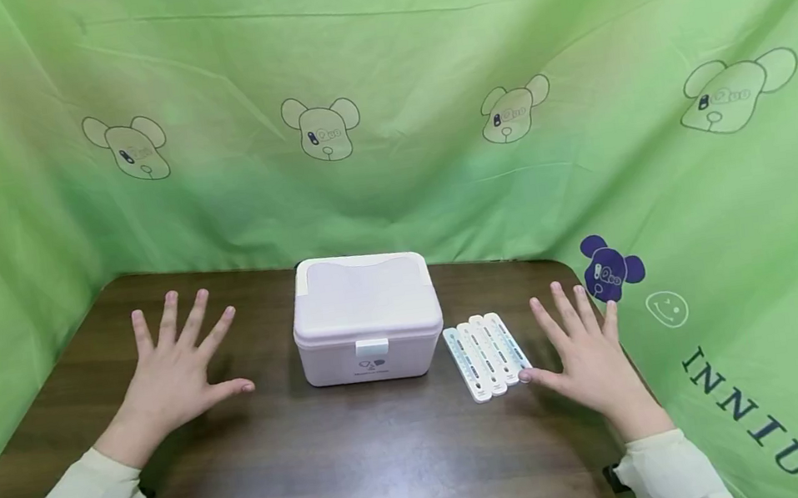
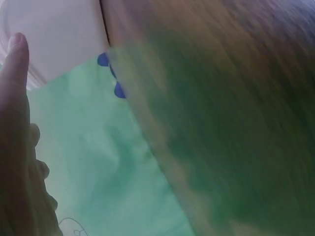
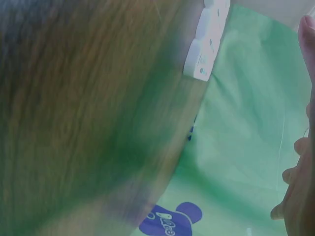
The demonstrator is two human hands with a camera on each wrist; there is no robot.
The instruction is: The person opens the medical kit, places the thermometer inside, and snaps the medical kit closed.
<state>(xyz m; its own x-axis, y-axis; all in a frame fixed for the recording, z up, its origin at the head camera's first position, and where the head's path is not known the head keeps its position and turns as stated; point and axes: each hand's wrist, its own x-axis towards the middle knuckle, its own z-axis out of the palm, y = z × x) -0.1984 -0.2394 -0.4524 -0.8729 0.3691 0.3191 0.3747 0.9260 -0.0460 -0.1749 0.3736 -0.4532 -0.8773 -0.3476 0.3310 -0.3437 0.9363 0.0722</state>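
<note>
A pale lilac-white lidded box [image 1: 367,304] with a front latch stands closed on the brown table, between the two hands. To its right lie several flat white thermometers [image 1: 484,355] with printed scales, side by side in a slanted row. My left hand [image 1: 172,380], fingers spread, is left of the box and holds nothing. On the other side, my right hand [image 1: 587,355] is also spread and holds nothing; its thumb tip overlaps the near right end of the thermometers in the head view, and I cannot tell whether it touches them.
The dark wooden table [image 1: 308,480] has rounded far corners. A green curtain [image 1: 403,46] with printed bear heads hangs behind it and along both sides. Its right part falls close to the table's edge, near the right hand.
</note>
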